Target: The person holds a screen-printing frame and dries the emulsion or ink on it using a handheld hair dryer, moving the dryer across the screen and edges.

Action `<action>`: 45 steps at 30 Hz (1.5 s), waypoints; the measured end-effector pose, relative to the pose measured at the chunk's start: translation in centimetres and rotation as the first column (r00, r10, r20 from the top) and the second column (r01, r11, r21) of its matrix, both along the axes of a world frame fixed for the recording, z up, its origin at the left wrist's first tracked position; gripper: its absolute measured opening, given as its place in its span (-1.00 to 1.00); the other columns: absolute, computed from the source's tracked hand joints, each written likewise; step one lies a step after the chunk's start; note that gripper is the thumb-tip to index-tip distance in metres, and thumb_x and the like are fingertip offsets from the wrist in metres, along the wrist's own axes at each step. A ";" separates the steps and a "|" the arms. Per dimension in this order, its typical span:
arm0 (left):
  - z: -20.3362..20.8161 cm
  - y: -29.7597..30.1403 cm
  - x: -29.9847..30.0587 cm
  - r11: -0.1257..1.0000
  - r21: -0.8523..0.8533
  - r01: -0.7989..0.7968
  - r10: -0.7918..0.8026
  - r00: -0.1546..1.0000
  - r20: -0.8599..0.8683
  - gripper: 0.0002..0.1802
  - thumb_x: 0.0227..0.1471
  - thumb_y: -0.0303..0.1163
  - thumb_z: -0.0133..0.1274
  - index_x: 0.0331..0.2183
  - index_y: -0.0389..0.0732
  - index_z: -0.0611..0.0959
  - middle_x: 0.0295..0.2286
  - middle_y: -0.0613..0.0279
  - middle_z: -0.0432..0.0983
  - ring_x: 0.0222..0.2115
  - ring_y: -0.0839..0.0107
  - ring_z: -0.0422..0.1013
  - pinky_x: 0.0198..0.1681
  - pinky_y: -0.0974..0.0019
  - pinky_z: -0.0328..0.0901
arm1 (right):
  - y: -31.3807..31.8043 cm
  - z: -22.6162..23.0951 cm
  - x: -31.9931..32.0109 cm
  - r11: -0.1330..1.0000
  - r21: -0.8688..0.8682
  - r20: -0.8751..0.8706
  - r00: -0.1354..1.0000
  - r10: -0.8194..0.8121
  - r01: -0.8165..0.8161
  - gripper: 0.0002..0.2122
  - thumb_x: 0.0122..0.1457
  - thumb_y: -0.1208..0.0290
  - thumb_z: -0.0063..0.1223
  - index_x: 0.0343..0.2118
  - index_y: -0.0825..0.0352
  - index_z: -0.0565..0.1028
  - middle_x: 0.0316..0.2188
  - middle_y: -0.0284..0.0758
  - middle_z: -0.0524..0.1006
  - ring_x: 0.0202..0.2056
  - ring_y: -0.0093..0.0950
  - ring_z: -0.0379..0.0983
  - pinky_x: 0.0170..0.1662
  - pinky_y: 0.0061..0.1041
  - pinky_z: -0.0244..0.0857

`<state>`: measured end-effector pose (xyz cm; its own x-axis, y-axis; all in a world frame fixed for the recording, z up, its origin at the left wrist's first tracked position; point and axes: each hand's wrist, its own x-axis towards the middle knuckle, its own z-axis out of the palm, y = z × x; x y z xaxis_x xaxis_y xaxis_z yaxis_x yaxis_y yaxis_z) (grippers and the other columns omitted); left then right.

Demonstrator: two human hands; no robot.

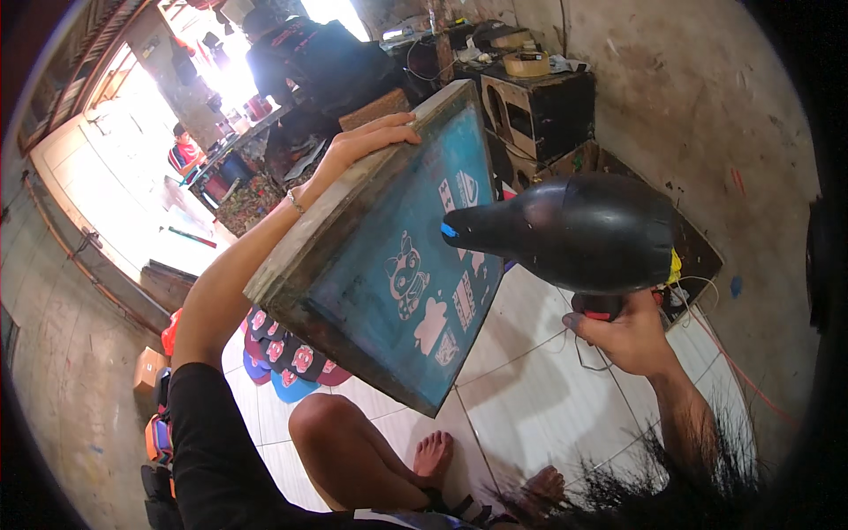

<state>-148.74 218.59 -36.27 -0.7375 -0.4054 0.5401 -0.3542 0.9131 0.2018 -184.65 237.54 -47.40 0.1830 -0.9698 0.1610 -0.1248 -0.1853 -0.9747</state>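
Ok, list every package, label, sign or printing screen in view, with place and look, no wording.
Printing screen: tilted, held at its top edge by the left hand; wooden frame, teal mesh, pale cartoon shapes.
Cardboard box: small, brown, on the floor at far left.
Tape roll: tan ring on the black speaker cabinet.

**Layout: frame left, dryer right**

Screen frame (389, 256) held tilted at centre, left hand (362, 146) on its top edge. Hair dryer (574, 231) just right of frame, nozzle near the mesh, right hand (627, 336) below on grip. Printed pieces (287, 353) on floor under frame's lower left. Speaker box (539, 110) behind, w/ tape roll (526, 64) on top.
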 end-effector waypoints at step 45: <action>-1.3 0.0 -0.1 0.997 -0.039 -0.069 0.067 0.997 -0.035 -0.63 -0.02 -0.46 0.13 -0.09 -0.27 0.59 0.08 -0.07 0.39 0.09 0.20 0.35 0.12 0.29 0.20 | -0.8 -0.1 -0.6 0.921 -0.214 0.026 0.941 0.337 -0.324 -0.48 -0.10 0.62 0.07 0.04 0.37 0.34 -0.32 -0.39 0.46 -0.31 -0.61 0.41 -0.21 -0.55 0.33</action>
